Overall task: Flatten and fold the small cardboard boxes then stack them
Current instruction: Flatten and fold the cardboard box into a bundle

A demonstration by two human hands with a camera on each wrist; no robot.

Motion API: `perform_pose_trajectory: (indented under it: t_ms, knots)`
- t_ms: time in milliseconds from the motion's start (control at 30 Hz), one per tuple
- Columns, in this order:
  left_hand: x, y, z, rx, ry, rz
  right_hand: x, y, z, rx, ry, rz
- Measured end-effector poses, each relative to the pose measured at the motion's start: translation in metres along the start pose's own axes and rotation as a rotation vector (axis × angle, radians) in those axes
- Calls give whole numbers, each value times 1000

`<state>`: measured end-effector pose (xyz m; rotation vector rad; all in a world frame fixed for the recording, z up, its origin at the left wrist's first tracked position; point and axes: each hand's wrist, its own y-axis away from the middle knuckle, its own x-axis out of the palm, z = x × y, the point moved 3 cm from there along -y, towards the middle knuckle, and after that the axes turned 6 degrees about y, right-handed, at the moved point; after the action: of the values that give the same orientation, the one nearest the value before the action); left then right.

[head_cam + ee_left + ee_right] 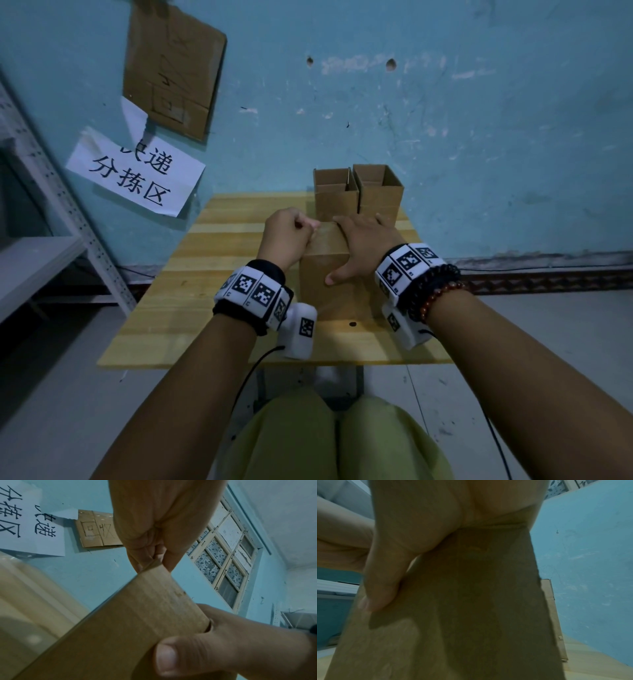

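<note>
Open boxes point(358, 192) behind held box point(325, 274)

Our head view looks down at the table point(178, 308) before a blue wall point(479, 137). Wrist views sit close, angled upward; all share the cardboard box point(325, 274).

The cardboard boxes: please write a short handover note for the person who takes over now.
Left hand: fingers pinch the far top corner of the near box.
Right hand: lies flat on top of that box, thumb down its near face.
Two open boxes stand side by side behind it on the wooden table.
Done: no folded stack is visible.
Left: flatten and fold this box, then the other two, then stack them.
</note>
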<state>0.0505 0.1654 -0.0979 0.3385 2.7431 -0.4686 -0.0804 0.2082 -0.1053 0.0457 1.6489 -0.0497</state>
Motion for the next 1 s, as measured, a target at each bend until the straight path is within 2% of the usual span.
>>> perform_pose_trajectory:
  t_ms: [500, 700, 767, 1000]
  knots:
    - [5, 5, 5, 24, 62, -82, 0, 1, 0, 3, 0, -1]
    - [6, 5, 11, 11, 160, -119, 0, 1, 0, -2, 4, -12]
    - [5, 4, 8, 61, 98, -70, 0, 2, 0, -3, 3, -9]
    - [4, -1, -5, 156, -119, 232, -1, 1, 0, -2, 9, 4]
